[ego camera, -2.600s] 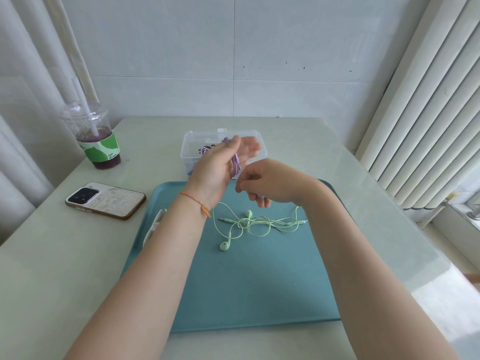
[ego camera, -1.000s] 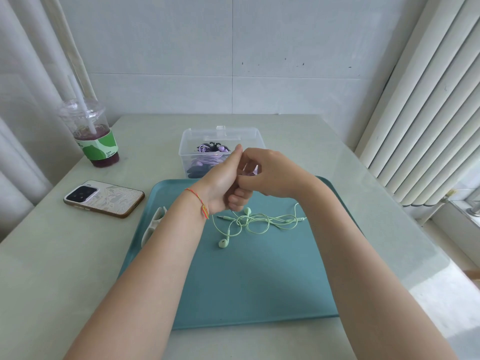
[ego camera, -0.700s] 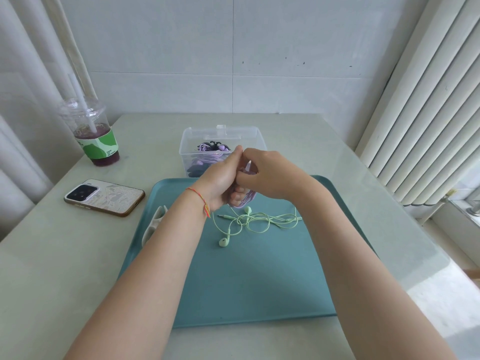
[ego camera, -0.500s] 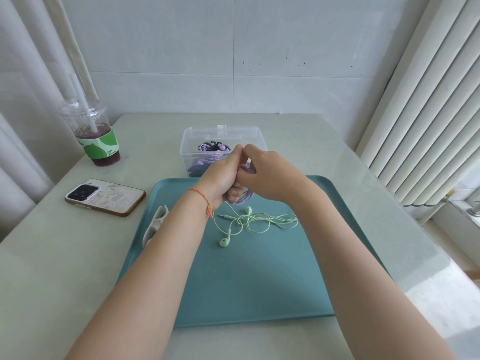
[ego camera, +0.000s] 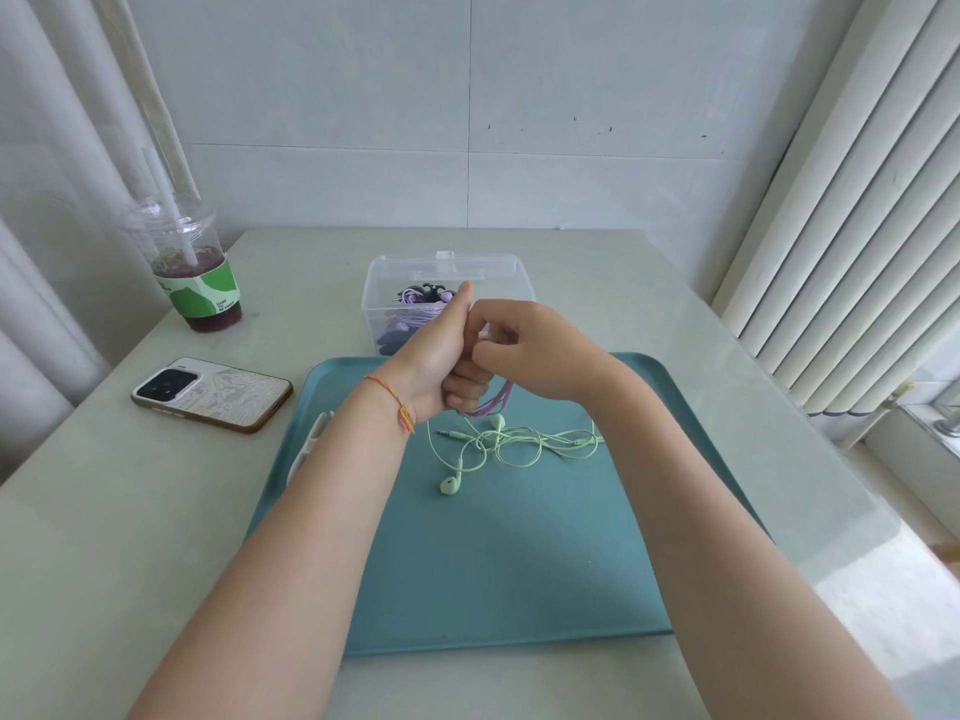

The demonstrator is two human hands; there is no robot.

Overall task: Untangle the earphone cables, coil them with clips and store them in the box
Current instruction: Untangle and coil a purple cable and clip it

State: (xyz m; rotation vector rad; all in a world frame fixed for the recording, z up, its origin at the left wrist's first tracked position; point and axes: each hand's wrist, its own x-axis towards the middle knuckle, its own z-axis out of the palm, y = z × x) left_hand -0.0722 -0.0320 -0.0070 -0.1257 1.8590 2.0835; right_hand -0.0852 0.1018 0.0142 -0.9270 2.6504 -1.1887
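Note:
Both hands meet above the far edge of the teal tray (ego camera: 519, 574). My left hand (ego camera: 441, 356) grips a coiled purple earphone cable (ego camera: 493, 402), whose loops hang out below the fist. My right hand (ego camera: 524, 345) is curled against it and pinches the top of that coil; a clip cannot be made out. A tangled light-green earphone cable (ego camera: 519, 441) lies loose on the tray under my hands. Behind them stands the clear plastic box (ego camera: 514, 275), open, with a coiled purple cable and dark clips (ego camera: 415, 296) inside.
A phone (ego camera: 210, 400) lies face down left of the tray. A lidded drink cup (ego camera: 195, 272) with a straw stands at the far left. A white clip (ego camera: 309, 446) peeks out beside my left forearm. Vertical blinds (ego camera: 857, 226) border the table's right side.
My right hand came over from beside the left hand and closed onto the purple coil. The coil's loops now hang lower below my left fist.

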